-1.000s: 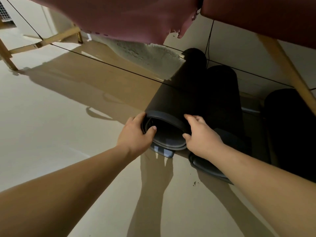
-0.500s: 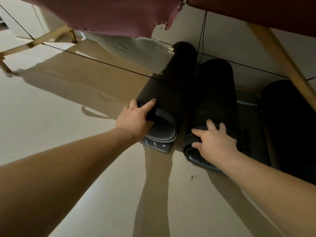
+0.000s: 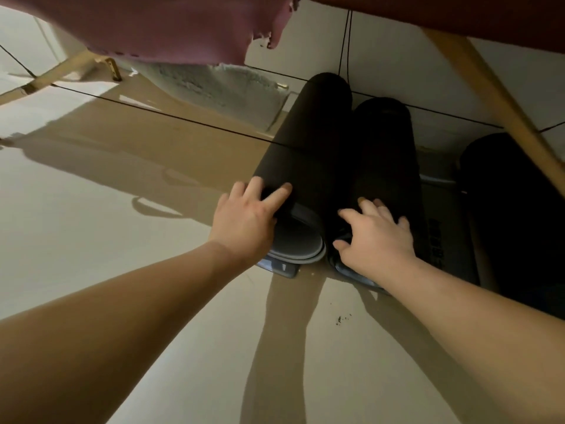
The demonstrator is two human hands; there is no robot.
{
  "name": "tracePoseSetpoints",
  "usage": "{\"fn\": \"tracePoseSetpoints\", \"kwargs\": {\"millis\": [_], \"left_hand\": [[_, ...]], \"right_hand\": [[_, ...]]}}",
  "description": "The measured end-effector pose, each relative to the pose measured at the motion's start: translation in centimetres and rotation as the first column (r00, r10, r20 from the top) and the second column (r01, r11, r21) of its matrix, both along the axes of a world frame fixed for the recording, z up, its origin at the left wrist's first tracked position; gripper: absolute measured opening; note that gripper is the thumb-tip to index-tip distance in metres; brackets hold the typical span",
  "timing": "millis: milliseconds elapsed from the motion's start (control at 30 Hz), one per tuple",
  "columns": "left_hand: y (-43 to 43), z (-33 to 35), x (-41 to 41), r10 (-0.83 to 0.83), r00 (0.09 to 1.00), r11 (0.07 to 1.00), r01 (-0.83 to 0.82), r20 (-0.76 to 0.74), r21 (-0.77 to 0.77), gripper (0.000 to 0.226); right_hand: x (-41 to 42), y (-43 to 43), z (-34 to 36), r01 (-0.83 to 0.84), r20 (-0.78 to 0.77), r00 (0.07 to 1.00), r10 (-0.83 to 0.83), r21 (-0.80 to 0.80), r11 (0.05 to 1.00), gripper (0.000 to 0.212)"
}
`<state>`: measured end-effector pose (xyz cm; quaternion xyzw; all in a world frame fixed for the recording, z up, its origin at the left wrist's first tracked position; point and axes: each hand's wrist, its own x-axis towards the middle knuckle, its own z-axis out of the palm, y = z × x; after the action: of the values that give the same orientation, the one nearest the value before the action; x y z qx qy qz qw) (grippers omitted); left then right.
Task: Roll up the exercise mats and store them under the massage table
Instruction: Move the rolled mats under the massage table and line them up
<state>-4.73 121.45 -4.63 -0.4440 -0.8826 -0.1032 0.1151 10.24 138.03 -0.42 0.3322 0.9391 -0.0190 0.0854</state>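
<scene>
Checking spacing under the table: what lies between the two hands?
Head view: the rolled end of the left mat, then the dark seam beside the right mat.

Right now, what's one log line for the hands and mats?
left hand: flat on left mat | right hand: flat on right mat | mats rolled, under massage table

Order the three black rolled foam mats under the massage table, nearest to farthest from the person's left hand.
1. Leftmost black rolled foam mat, touched by the left hand.
2. Middle black rolled mat, just to its right.
3. Rightmost dark rolled mat, far right, by the wooden table leg.
</scene>
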Motion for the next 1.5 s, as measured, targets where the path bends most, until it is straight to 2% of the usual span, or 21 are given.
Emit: {"fn": "tracePoseSetpoints", "kwargs": {"millis": [67, 133, 233, 300, 433, 500, 567, 633, 700, 867, 1033, 1133, 1233, 1333, 1400, 1500], "left_hand": [[-0.5, -0.6, -0.9, 0.015, 0.994, 0.995, -0.026, 0.108, 0.101, 0.067], [-0.8, -1.0, -1.3, 0.093, 0.968, 0.984, -0.125, 0.233, 0.127, 0.064], [-1.2, -1.5, -1.8, 0.147, 0.876, 0.946, -0.26, 0.458, 0.194, 0.059], [-1.7, -1.6, -2.3, 0.137, 0.858, 0.94, -0.27, 0.495, 0.207, 0.059], [-2.2, -1.4, -2.7, 0.049, 0.914, 0.954, -0.163, 0.402, 0.253, 0.056], [-1.9, -1.6, -2.7, 0.009, 0.92, 0.94, -0.142, 0.393, 0.31, 0.058], [-1.2, -1.8, -3.1, 0.059, 0.853, 0.917, -0.251, 0.518, 0.309, 0.063], [-0.7, -2.0, -3.2, 0.161, 0.757, 0.91, -0.362, 0.633, 0.202, 0.065], [-0.8, -2.1, -3.0, 0.209, 0.763, 0.936, -0.338, 0.611, 0.101, 0.061], [-0.8, -0.4, -3.5, 0.199, 0.909, 0.974, -0.226, 0.366, 0.03, 0.067], [-1.8, -0.1, -1.1, 0.161, 0.972, 0.985, -0.149, 0.173, -0.081, 0.073], [-2.3, -1.1, -1.0, 0.123, 0.966, 0.992, -0.121, 0.226, -0.023, 0.072], [-3.2, -1.6, -1.5, 0.096, 0.909, 0.981, -0.156, 0.406, 0.118, 0.066], [-3.6, -1.5, -1.4, 0.115, 0.867, 0.974, -0.193, 0.485, 0.115, 0.059], [-3.7, -1.1, -1.2, 0.149, 0.892, 0.977, -0.2, 0.427, 0.077, 0.06], [-3.4, -0.8, -0.5, 0.155, 0.971, 0.986, -0.164, 0.184, 0.037, 0.067]], "right_hand": [[-0.2, -0.4, -0.2, -0.046, -0.057, 0.997, 0.046, -0.002, 0.999, 0.065], [-0.6, -0.6, -0.4, -0.055, -0.116, 0.992, 0.051, -0.036, 0.998, 0.065], [-1.2, -1.0, -0.5, -0.023, -0.153, 0.988, 0.006, -0.108, 0.994, 0.068], [-1.5, -1.2, -0.4, -0.029, -0.128, 0.992, 0.016, -0.1, 0.995, 0.071], [-2.9, -1.9, -0.4, -0.046, -0.106, 0.994, 0.04, -0.05, 0.998, 0.09], [-3.9, -2.7, -0.7, -0.061, -0.072, 0.995, 0.062, 0.025, 0.998, 0.091], [-4.6, -3.3, -1.1, -0.07, -0.067, 0.995, 0.075, 0.078, 0.994, 0.08], [-5.1, -3.4, -1.2, -0.052, -0.078, 0.995, 0.057, 0.063, 0.997, 0.074], [-5.2, -3.3, -1.3, -0.024, -0.085, 0.996, 0.024, 0.003, 1.0, 0.073], [-4.5, -2.3, -1.4, 0.037, -0.065, 0.997, -0.046, -0.135, 0.99, 0.075], [-3.4, -3.1, -0.3, -0.05, -0.115, 0.992, 0.042, -0.059, 0.997, 0.093], [-3.2, -3.8, -0.2, -0.076, -0.039, 0.997, 0.073, -0.072, 0.995, 0.09], [-3.9, -4.2, -0.2, -0.063, -0.068, 0.996, 0.058, -0.075, 0.995, 0.086], [-3.7, -4.6, -0.8, -0.063, -0.113, 0.992, 0.049, -0.124, 0.99, 0.083], [-3.2, -4.7, -1.1, -0.059, -0.162, 0.986, 0.028, -0.191, 0.98, 0.083], [-2.3, -4.9, -1.6, -0.035, -0.217, 0.976, -0.032, -0.297, 0.954, 0.085]]}}
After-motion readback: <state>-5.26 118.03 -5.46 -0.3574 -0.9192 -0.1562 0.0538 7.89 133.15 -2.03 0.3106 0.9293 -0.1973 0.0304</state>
